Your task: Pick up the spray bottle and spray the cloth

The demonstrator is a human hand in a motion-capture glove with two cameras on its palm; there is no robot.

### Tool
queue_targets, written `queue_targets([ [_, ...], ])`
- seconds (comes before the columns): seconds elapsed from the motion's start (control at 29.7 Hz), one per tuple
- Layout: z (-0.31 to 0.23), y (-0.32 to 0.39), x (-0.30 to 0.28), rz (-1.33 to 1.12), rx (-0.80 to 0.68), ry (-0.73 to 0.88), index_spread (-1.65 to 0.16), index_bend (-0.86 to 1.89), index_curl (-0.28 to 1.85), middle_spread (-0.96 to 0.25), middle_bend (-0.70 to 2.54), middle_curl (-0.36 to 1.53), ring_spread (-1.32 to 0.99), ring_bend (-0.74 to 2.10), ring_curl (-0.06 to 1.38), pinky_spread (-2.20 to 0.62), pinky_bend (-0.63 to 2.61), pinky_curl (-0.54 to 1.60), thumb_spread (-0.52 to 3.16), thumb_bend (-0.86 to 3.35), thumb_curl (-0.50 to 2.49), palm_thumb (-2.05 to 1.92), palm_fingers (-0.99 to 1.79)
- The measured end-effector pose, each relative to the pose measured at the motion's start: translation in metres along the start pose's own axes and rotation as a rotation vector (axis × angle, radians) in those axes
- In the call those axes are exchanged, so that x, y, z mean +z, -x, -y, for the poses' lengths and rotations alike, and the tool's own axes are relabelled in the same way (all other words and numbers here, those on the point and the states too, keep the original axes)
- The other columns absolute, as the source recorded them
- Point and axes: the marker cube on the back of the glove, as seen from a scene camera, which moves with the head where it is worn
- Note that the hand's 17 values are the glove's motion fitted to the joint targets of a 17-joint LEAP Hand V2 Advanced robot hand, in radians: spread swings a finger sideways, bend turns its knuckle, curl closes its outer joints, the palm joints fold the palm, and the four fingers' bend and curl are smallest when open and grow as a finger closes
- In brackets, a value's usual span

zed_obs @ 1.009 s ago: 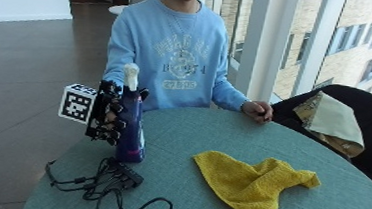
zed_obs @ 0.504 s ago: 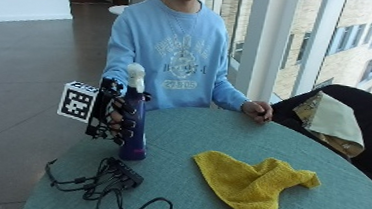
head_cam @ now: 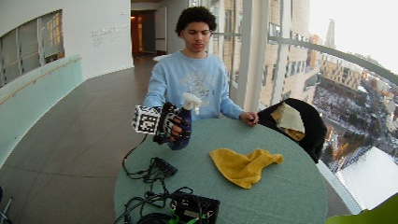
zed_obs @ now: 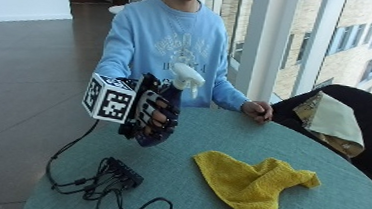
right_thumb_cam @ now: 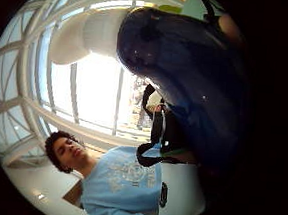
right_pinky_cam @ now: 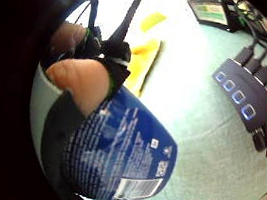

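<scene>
My gloved right hand [zed_obs: 152,114] grips a dark blue spray bottle [zed_obs: 167,110] with a white trigger head [zed_obs: 188,76] and holds it in the air above the round green table [zed_obs: 204,131], tilted, with the nozzle toward the yellow cloth. The yellow cloth [zed_obs: 250,181] lies crumpled on the table to the right of the bottle. In the little finger side palm view the bottle's labelled body [right_pinky_cam: 118,151] fills the picture, with a fingertip [right_pinky_cam: 76,79] curled on it and the cloth [right_pinky_cam: 142,56] beyond. In the wide outside view the bottle [head_cam: 181,128] hangs left of the cloth [head_cam: 242,165].
A black hub with cables [zed_obs: 117,177] lies on the table's near left part. The person's bare left hand [zed_obs: 260,110] rests on the far edge. A dark chair with a pale cloth [zed_obs: 331,121] stands at the right. Windows are behind.
The bottle has been lifted off the table and now hangs higher, tilted toward the cloth. The cloth has not moved.
</scene>
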Motion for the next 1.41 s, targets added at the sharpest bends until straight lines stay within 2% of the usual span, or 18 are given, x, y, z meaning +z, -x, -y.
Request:
queue_targets([
  [0.2, 0.030, 0.005, 0.019, -0.013, 0.118, 0.201, -0.25, 0.10, 0.27, -0.07, 0.26, 0.42, 0.03, 0.48, 0.39, 0.29, 0.20, 0.34, 0.99, -0.03, 0.44, 0.78, 0.94],
  [0.64, 0.050, 0.008, 0.037, -0.114, 0.255, 0.349, -0.22, 0.10, 0.26, -0.06, 0.26, 0.43, 0.04, 0.48, 0.39, 0.29, 0.20, 0.35, 1.05, -0.03, 0.43, 0.73, 0.95],
  [1.41, 0.062, 0.006, 0.049, -0.155, 0.312, 0.399, -0.19, 0.10, 0.24, -0.04, 0.24, 0.45, 0.07, 0.48, 0.39, 0.29, 0.23, 0.36, 1.09, -0.02, 0.43, 0.71, 0.97],
])
